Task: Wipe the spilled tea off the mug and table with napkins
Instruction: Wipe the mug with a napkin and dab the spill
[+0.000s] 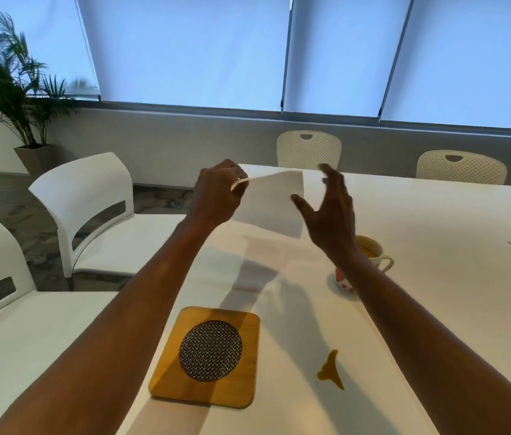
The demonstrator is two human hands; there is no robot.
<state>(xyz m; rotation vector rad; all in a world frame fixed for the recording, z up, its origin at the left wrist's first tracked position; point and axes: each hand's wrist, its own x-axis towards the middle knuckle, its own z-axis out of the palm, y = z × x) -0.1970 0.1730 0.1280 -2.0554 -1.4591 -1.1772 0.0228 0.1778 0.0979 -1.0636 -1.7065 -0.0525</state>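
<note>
My left hand [216, 193] is raised above the white table [420, 221] and pinches the corner of a white napkin [271, 199], which hangs unfolded in the air. My right hand [331, 211] is beside the napkin's right edge with fingers spread, holding nothing. A white mug [370, 259] with red marks and tea inside stands behind my right wrist, partly hidden by it. A small brown tea spill [331, 370] lies on the table near the front, between my forearms.
A square wooden coaster [207, 356] with a round metal mesh centre lies to the left of the spill. White chairs [91, 208] stand along the table's left side and two more at the far side. A potted plant [19, 89] stands in the back left corner.
</note>
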